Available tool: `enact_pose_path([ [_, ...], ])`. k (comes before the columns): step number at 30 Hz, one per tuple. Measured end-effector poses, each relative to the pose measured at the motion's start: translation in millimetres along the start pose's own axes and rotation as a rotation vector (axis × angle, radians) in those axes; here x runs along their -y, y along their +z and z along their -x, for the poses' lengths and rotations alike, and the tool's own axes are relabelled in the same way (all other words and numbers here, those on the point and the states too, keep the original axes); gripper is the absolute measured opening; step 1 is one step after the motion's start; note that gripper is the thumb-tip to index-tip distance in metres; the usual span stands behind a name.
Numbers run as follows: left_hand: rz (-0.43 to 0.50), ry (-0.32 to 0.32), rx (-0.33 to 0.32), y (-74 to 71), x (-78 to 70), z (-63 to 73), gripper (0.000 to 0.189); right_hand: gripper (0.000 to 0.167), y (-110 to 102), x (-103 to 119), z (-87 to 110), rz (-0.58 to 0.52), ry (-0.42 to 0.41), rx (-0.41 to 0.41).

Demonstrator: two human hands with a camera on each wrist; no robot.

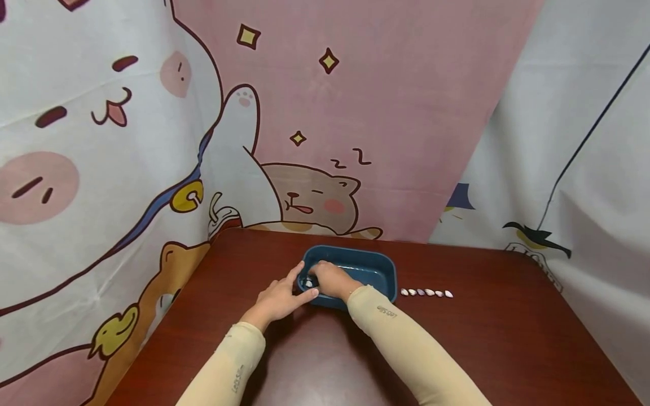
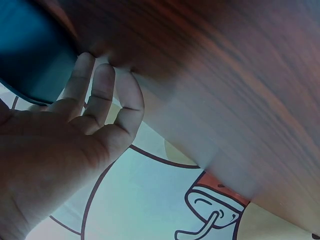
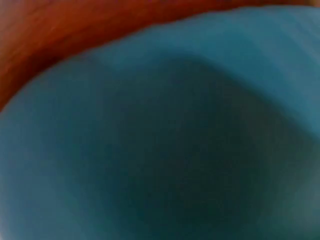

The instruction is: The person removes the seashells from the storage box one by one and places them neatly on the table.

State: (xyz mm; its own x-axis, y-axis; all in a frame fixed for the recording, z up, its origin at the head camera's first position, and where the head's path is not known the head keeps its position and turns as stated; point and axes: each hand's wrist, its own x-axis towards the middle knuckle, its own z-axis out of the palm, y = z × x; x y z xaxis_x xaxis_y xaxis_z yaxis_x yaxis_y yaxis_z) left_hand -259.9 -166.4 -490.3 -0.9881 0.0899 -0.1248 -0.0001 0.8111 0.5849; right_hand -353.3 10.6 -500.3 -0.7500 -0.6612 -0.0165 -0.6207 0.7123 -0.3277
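A dark blue plastic basin [image 1: 370, 258] sits near the middle of the table. My left hand [image 1: 278, 299] is spread about its left end, thumb along the near rim and index finger at the left rim. The left wrist view shows the other fingers of this left hand [image 2: 100, 100] fairly straight, beside the basin's outer wall [image 2: 37, 60]. My right hand [image 1: 332, 279] reaches down inside the left part of the basin, its fingertips hidden, close to a few small whitish shells [image 1: 308, 283]. I cannot tell whether it holds one. Only the blurred basin wall [image 3: 225, 45] fills the right wrist view.
Several small white and purplish shells [image 1: 429, 292] lie in a row on the table just right of the basin. The reddish-brown wooden table [image 1: 508, 327] backs onto a cartoon-printed cloth [image 1: 406, 113], which also hangs along the left and right sides.
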Motion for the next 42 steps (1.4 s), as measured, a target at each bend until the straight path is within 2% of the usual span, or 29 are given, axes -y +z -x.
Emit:
enact_pose_path([
  [9,0.018,0.004,0.004,1.4,-0.9,1.8,0.094,0.019,4.8,7.0,-10.8,-0.006,0.06,-0.045],
  [16,0.015,-0.003,0.007,4.7,-0.2,1.7,0.095,0.012,6.4,6.9,-8.3,-0.027,0.081,-0.088],
  [23,0.014,-0.004,0.006,1.3,-1.0,0.6,0.095,0.012,0.2,-8.3,2.1,-0.053,0.071,-0.126],
  [28,0.003,-0.027,0.004,-1.1,0.8,0.1,0.095,0.013,-3.9,-20.1,8.0,-0.065,0.067,-0.138],
  [32,0.0,-0.026,-0.002,-2.0,2.6,0.2,0.094,0.029,-3.7,-19.7,5.7,-0.098,0.072,-0.121],
  [35,0.006,-0.018,-0.002,-0.8,3.1,0.8,0.094,0.036,0.3,-15.1,0.8,-0.081,0.058,-0.089],
  [39,0.014,-0.004,-0.005,2.1,2.6,1.5,0.095,0.023,4.7,-9.0,-3.8,-0.035,0.037,-0.06],
  [42,0.012,0.0,-0.01,2.6,1.7,1.2,0.095,0.015,3.4,-8.1,-3.3,-0.044,0.054,-0.065],
])
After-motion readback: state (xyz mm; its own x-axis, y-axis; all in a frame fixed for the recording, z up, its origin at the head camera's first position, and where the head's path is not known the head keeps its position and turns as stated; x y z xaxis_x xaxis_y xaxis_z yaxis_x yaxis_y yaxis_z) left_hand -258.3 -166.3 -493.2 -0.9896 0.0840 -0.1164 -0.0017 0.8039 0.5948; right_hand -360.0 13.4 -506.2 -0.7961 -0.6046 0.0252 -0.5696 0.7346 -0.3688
